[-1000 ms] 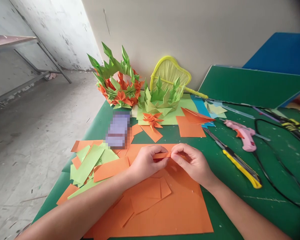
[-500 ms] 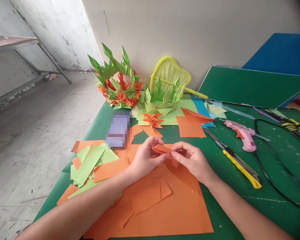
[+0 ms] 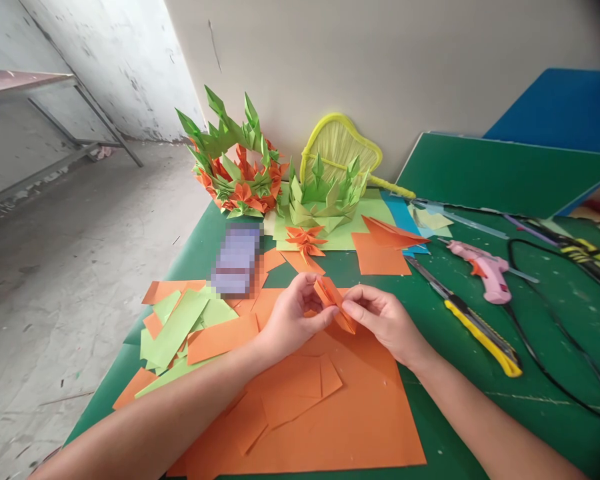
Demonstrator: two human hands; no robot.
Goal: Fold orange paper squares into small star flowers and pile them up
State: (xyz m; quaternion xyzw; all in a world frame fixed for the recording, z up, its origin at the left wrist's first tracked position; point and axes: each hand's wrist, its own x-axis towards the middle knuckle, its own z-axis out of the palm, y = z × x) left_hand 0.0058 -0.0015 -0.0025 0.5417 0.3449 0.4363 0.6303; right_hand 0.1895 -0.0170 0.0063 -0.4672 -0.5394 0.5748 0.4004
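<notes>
Gripping the folded orange paper, left hand and right hand have closed fingers.

Soft light brightens the left wall on my feed. Pixelation masks the phone; the upper-right corner darkens.

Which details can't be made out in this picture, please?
- Far side of the folded orange paper: head view, turned away from the camera.
- Some fingertips of the left hand: head view, behind that paper.
- Face of the flat purple object: head view, pixelated.
- Lower part of the yellow fan: head view, behind the green paper crown.
- Ends of the black-and-yellow tools: head view, cut off by the right edge.
</notes>
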